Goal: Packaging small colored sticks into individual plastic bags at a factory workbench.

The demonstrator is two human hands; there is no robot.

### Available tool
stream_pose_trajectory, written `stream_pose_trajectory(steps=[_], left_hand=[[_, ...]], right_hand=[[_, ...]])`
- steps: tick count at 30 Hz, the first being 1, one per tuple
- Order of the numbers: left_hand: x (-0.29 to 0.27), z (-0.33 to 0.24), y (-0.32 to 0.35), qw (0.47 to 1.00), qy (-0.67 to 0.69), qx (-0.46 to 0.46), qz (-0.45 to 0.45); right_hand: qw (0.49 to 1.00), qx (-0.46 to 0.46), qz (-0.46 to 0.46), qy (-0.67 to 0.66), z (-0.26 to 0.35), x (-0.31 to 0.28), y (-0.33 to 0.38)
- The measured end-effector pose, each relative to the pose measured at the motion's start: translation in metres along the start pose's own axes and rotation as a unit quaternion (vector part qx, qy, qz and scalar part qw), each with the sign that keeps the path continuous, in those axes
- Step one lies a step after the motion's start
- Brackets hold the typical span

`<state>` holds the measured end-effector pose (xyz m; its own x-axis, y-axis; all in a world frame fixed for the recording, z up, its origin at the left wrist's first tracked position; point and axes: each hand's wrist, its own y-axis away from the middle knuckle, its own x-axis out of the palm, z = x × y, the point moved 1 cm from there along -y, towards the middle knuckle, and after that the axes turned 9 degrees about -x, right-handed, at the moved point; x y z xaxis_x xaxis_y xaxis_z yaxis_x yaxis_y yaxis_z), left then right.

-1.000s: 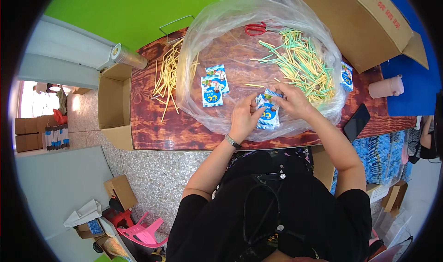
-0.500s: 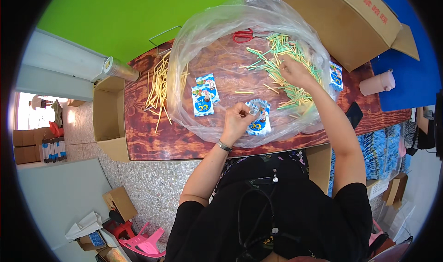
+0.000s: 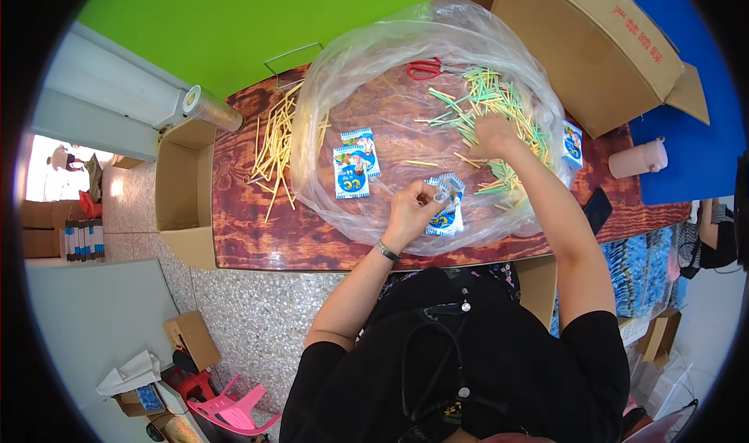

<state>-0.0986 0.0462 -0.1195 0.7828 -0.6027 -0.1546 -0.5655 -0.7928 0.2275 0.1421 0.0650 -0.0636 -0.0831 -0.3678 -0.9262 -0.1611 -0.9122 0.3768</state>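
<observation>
Right hand (image 3: 497, 137) moved from packet (image 3: 446, 223) to stick pile (image 3: 509, 100); grip unclear.

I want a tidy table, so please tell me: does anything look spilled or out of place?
One yellow stick lies alone between the two left packets and the green-yellow pile; it looks stray.

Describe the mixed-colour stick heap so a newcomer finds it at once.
Start at the reddish-brown wooden table and the rumpled clear plastic bag spread on it. Inside the bag's right side lies a heap of thin yellow and green sticks. Its green sticks set it apart from the all-yellow heap of thin sticks at the bag's left edge.
</observation>
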Motion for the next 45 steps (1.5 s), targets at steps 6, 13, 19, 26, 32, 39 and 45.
stream_pose_trajectory(steps=[6, 13, 19, 26, 32, 39, 45], left_hand=[[0.001, 0.005, -0.001, 0.995, -0.089, 0.002, 0.033], [0.0, 0.006, 0.0, 0.987, -0.158, 0.031, 0.015], [0.003, 0.007, 0.001, 0.982, -0.177, 0.061, 0.008], [0.005, 0.006, 0.0, 0.975, -0.205, 0.086, 0.009], [0.005, 0.008, 0.001, 0.978, -0.192, 0.076, 0.008], [-0.003, 0.011, 0.002, 0.994, -0.083, 0.07, -0.024], [-0.021, 0.009, -0.001, 0.995, 0.086, 0.041, -0.032]], right_hand=[[0.999, -0.001, 0.027, 0.018, 0.006, 0.005, 0.001], [0.999, -0.031, -0.02, -0.027, -0.011, 0.023, 0.005], [0.993, -0.044, -0.065, 0.087, -0.004, 0.035, 0.0], [0.988, -0.047, -0.032, 0.146, -0.016, 0.039, -0.007], [0.899, -0.111, -0.149, -0.396, -0.061, 0.012, 0.025], [0.63, -0.121, 0.016, -0.767, -0.05, 0.008, 0.037], [0.96, -0.279, 0.004, 0.036, -0.003, -0.052, 0.026]])
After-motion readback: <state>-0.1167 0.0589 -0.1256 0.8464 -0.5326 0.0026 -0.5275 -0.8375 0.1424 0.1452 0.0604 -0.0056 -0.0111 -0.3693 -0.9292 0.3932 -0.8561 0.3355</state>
